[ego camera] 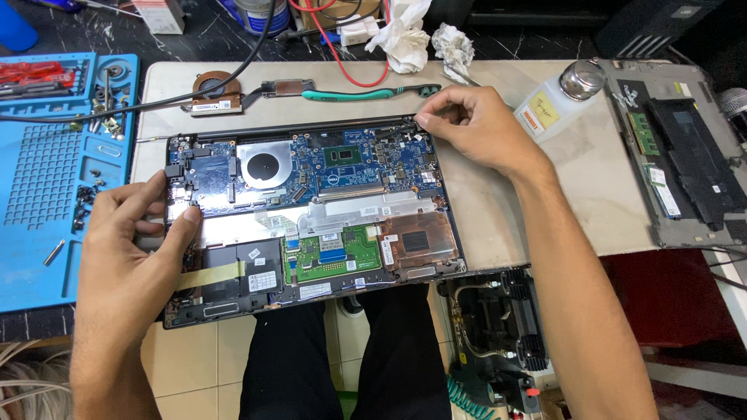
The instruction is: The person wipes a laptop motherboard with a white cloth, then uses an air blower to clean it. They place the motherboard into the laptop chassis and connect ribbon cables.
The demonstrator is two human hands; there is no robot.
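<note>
The opened laptop [311, 210] lies on the counter [498, 225]. The left hand [132, 257] clamps its left edge; the right hand [475, 128] seems to be pinching something tiny at the top-right corner. Best to keep the chassis steady and lift gently.

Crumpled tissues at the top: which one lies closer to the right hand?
The smaller crumpled tissue, just above the right hand. The bigger tissue lies further left, beside the red wires.
</note>
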